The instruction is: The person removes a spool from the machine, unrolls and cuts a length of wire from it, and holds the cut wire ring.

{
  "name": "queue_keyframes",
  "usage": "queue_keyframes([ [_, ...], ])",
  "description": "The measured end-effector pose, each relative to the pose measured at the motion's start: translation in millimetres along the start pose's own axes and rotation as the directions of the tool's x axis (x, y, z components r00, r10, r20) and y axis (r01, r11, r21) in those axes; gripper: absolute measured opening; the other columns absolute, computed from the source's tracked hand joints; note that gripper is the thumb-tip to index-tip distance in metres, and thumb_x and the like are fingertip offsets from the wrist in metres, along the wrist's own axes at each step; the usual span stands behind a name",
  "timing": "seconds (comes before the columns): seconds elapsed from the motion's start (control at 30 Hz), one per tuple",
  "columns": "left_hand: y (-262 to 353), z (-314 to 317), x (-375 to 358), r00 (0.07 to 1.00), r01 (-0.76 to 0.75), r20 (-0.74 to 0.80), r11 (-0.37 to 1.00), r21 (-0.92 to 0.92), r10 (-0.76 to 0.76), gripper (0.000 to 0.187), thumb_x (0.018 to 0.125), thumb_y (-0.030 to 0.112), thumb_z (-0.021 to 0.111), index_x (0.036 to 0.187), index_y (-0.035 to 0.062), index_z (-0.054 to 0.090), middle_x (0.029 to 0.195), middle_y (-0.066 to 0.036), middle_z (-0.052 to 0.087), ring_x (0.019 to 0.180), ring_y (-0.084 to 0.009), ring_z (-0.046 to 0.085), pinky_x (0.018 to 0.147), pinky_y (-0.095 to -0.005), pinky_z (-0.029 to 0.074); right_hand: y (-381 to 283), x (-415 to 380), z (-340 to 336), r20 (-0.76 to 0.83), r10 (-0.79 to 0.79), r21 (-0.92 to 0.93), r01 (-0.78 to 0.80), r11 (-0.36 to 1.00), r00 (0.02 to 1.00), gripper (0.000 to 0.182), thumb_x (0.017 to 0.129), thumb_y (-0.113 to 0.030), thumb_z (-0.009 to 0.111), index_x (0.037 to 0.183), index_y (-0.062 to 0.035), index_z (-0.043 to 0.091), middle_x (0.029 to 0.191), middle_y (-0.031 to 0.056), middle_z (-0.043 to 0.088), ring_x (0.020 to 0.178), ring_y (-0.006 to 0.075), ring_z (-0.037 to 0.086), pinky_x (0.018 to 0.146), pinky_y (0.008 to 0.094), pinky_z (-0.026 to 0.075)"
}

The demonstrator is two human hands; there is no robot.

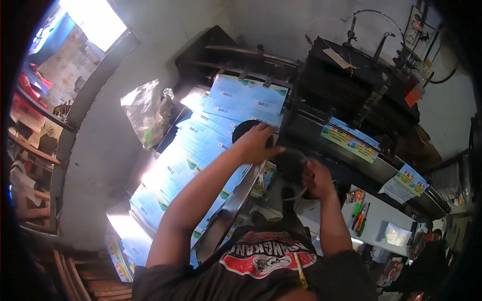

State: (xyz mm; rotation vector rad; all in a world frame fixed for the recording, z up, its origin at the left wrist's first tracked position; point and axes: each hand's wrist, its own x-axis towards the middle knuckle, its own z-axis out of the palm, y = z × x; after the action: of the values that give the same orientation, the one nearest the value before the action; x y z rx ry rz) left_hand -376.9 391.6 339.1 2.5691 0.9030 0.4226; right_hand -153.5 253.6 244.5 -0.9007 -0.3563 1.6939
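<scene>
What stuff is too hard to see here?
Head view:
- Flat black round thing: partly behind the left hand.
- Inside the right hand: curled fingers hide it.

Head view:
- Small print on light-blue paper sheets: too tiny.
- Outside the bright white opening: glare hides it.

Both our bare arms reach forward from below. Our left arm [193,208], bent at the elbow, slants up and inward to the left hand [258,143], its back upward, fingers together and slightly bent, thumb spread toward the right. Our right arm [335,220] rises more steeply; the right hand [316,178] curls its fingers inward, apart from the left hand.
</scene>
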Motion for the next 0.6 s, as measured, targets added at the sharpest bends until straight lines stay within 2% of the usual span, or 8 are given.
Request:
queue_keyframes([
  [0.03,2,0,20,1.000,-0.010,0.004,1.000,-0.003,0.010,0.058,0.085,0.038,0.064,0.126,0.0004,0.050,0.112,-0.019,0.057,0.104,-0.0357,0.057,0.090,-0.0400,0.046,-13,10,0,0.071,0.030,-0.088,-0.024,0.996,0.997,0.021,0.095,-0.025,0.049,0.104,-0.0071,0.054,0.063,-0.0043,0.035,0.050,0.0066,0.032,0.043,0.0219,0.026],
  [0.1,9,-1,59,0.929,0.082,0.371,0.973,-0.215,0.004,0.061,0.085,0.043,0.063,0.126,0.0002,0.050,0.108,-0.019,0.060,0.101,-0.0339,0.059,0.087,-0.0390,0.047,-44,31,6,0.056,-0.012,-0.220,0.024,0.975,0.998,0.019,0.095,-0.025,0.049,0.100,-0.0076,0.055,0.063,-0.0040,0.037,0.050,0.0072,0.034,0.044,0.0227,0.028],
  [0.17,17,2,83,0.909,0.072,0.416,0.986,-0.151,-0.003,0.061,0.086,0.044,0.062,0.127,0.0002,0.049,0.104,-0.018,0.062,0.098,-0.0308,0.060,0.085,-0.0369,0.047,-69,51,10,0.043,-0.051,-0.335,0.062,0.940,0.998,0.018,0.094,-0.024,0.048,0.096,-0.0081,0.056,0.063,-0.0038,0.039,0.050,0.0078,0.036,0.045,0.0235,0.029],
  [0.27,34,-3,108,0.855,0.233,0.509,0.950,-0.207,-0.098,0.058,0.089,0.043,0.059,0.127,0.0005,0.050,0.096,-0.015,0.064,0.091,-0.0240,0.061,0.080,-0.0324,0.048,-96,76,9,0.487,-0.255,-0.734,0.550,0.398,0.835,0.017,0.093,-0.023,0.047,0.088,-0.0094,0.057,0.064,-0.0034,0.043,0.051,0.0088,0.037,0.047,0.0251,0.032],
  [0.3,38,-5,115,0.807,0.400,0.566,0.863,-0.310,-0.170,0.055,0.090,0.042,0.058,0.126,0.0007,0.052,0.092,-0.013,0.064,0.087,-0.0203,0.060,0.077,-0.0302,0.047,-101,81,12,0.459,-0.185,-0.753,0.491,0.438,0.869,0.018,0.092,-0.023,0.048,0.088,-0.0092,0.058,0.064,-0.0034,0.043,0.051,0.0086,0.037,0.047,0.0253,0.031],
  [0.43,-2,17,127,0.864,0.412,0.468,0.799,-0.438,-0.189,0.048,0.092,0.041,0.056,0.119,0.0012,0.059,0.083,-0.008,0.062,0.073,-0.0141,0.057,0.069,-0.0285,0.046,-122,93,39,0.261,0.045,-0.694,0.155,0.703,0.964,0.021,0.091,-0.026,0.051,0.091,-0.0073,0.059,0.065,-0.0031,0.044,0.055,0.0081,0.039,0.047,0.0254,0.029],
  [0.5,-12,20,130,0.963,0.266,0.202,0.774,-0.574,-0.181,0.044,0.091,0.041,0.056,0.110,0.0020,0.064,0.078,-0.004,0.060,0.064,-0.0121,0.051,0.060,-0.0286,0.042,-121,113,41,0.279,0.064,-0.614,0.127,0.779,0.958,0.020,0.090,-0.023,0.055,0.096,-0.0052,0.059,0.069,-0.0002,0.049,0.061,0.0100,0.047,0.051,0.0269,0.037],
  [0.6,-17,-8,132,0.883,0.470,0.252,0.737,-0.486,-0.397,0.043,0.090,0.041,0.057,0.109,0.0032,0.065,0.070,0.000,0.054,0.059,-0.0099,0.046,0.052,-0.0274,0.036,-114,127,52,0.238,0.012,-0.535,0.121,0.836,0.971,0.027,0.088,-0.019,0.060,0.109,-0.0034,0.055,0.077,0.0033,0.056,0.070,0.0125,0.055,0.059,0.0280,0.046],
])
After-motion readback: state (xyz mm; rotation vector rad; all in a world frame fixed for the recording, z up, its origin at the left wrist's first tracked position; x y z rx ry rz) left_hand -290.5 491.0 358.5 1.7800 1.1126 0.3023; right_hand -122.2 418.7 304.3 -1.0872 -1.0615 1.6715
